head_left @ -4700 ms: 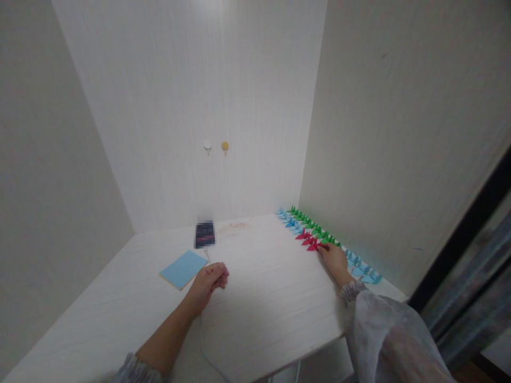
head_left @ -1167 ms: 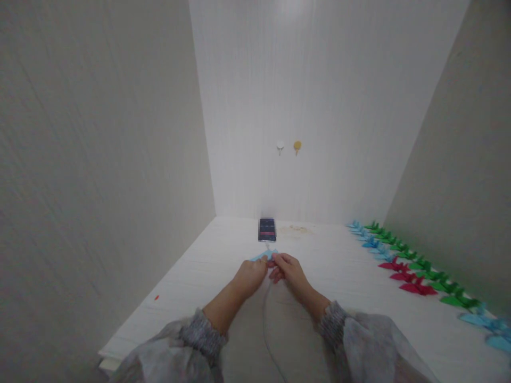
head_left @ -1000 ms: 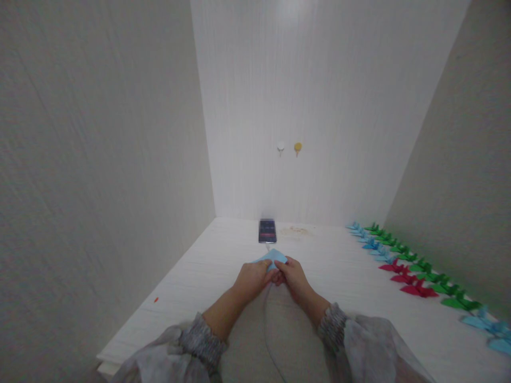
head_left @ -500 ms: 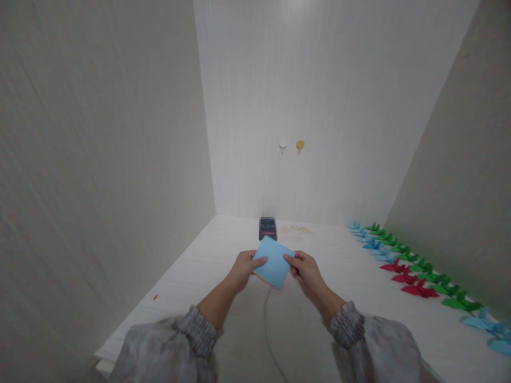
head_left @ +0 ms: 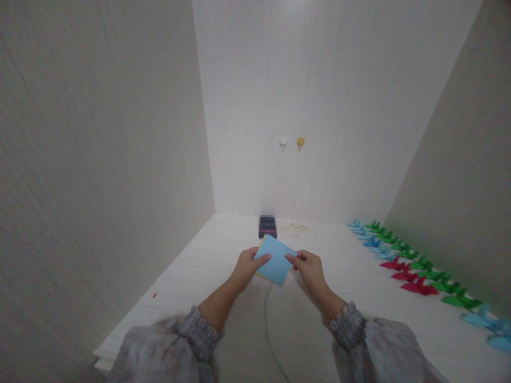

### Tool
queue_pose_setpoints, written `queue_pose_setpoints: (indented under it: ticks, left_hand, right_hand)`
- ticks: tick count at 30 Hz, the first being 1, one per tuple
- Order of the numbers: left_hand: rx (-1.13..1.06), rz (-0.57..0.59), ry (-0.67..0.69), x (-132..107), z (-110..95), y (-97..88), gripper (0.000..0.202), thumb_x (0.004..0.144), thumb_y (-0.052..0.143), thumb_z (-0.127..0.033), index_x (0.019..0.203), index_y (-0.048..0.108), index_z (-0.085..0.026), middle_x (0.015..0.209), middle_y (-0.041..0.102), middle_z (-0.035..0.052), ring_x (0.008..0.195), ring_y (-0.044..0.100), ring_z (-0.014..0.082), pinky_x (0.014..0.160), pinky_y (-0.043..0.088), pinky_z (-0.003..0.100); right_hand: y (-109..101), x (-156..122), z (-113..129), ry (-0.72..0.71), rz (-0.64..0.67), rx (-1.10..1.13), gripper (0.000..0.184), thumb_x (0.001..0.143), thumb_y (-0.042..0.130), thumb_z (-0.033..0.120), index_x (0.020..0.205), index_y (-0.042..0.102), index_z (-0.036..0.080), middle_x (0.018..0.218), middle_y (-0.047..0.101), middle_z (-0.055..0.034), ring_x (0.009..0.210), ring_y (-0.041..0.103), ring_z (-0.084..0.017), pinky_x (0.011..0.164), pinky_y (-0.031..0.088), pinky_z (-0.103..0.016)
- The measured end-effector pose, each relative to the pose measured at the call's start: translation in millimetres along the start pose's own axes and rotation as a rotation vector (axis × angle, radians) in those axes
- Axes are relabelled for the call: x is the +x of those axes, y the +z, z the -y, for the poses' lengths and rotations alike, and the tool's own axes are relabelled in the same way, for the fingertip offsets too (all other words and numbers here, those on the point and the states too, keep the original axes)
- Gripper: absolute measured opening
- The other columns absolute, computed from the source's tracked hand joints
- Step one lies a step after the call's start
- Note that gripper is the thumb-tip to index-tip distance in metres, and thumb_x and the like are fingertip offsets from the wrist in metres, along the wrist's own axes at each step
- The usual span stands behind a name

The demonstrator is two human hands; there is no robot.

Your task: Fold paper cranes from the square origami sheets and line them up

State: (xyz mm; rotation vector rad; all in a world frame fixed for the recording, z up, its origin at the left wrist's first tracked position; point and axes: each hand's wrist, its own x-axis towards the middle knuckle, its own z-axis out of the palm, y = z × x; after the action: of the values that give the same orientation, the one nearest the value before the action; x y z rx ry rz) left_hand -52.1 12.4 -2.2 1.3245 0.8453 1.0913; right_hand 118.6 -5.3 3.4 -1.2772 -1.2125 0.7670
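A square of light blue paper [head_left: 276, 261] is held up in front of me above the white table, turned so that one corner points toward the back. A thin yellow edge shows along its left side, perhaps another sheet behind. My left hand [head_left: 246, 267] grips the left corner, its thumb flat on the blue face and the fingers hidden behind. At the right corner my right hand [head_left: 308, 267] pinches the paper between thumb and curled fingers.
A dark phone-like device [head_left: 267, 226] stands at the back wall, with a grey cable [head_left: 266, 319] running toward me. Rows of folded paper cranes [head_left: 419, 286] in green, red and blue line the right side. A small red scrap [head_left: 155, 295] lies at left. Two hooks [head_left: 301, 142] are on the wall.
The paper has shifted very slightly to the right, and my left thumb reaches a little farther over it. More of the yellow edge shows at its left. Both hands keep their hold.
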Motion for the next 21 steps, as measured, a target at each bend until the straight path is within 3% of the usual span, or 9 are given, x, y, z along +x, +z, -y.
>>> queue_pose_setpoints:
  ticks: [5,17,21]
  left_hand:
    - [-0.060,-0.022,0.037,-1,-3,2.5,0.039,0.070,0.047,-0.047,0.076,0.057,-0.010,0.063,0.059,0.0035,0.055,0.051,0.0122,0.053,0.040,0.023]
    - [-0.145,-0.131,0.080,3,2,-1.5,0.040,0.069,0.049,-0.046,0.082,0.057,-0.009,0.070,0.060,0.0050,0.059,0.052,0.0128,0.058,0.040,0.025]
    - [-0.103,-0.190,0.080,6,7,-3.3,0.038,0.068,0.050,-0.045,0.081,0.056,-0.010,0.065,0.058,0.0034,0.055,0.049,0.0105,0.053,0.038,0.022]
  right_hand:
    - [-1,0,-2,-0.020,0.020,-0.012,0.022,0.057,0.062,0.032,0.047,0.053,0.014,0.038,0.047,0.0032,0.039,0.041,-0.009,0.042,0.029,-0.021]
    - [-5,6,-15,-0.076,-0.009,-0.028,0.022,0.063,0.057,0.035,0.053,0.055,0.015,0.039,0.043,0.0047,0.040,0.039,-0.009,0.043,0.028,-0.021]
    - [-3,4,-13,-0.024,0.036,0.147,0.017,0.062,0.058,0.032,0.061,0.059,0.014,0.043,0.041,0.0056,0.041,0.034,-0.008,0.041,0.024,-0.020]
